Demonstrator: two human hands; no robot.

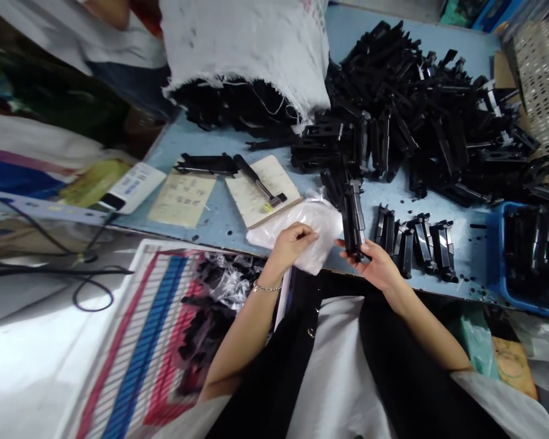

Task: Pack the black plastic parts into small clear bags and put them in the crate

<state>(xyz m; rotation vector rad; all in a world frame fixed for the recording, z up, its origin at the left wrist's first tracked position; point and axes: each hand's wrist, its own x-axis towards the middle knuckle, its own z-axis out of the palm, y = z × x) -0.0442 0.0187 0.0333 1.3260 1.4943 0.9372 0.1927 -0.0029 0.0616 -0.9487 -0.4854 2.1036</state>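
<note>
My left hand [296, 244] is closed in a pinch at the top layer of a pile of thin white plastic bags [318, 247] at the table's front edge. Its fingertips hide exactly how much they grip. In my right hand [377, 262] is a long black plastic part [353, 210] with a shiny metal strip, pointing away from me, with thumb and fingers around its near end. Just right of that hand, several similar black parts [423, 244] lie side by side on the blue table [279, 235].
A big heap of black parts [393, 103] covers the back right. A white woven sack [247, 42] opens toward it. Left of the bags lie a notepad [251, 204], a black-handled tool [258, 180] and a paper sheet [183, 198]. A blue bin [496, 256] stands right; another person's sleeve shows top left.
</note>
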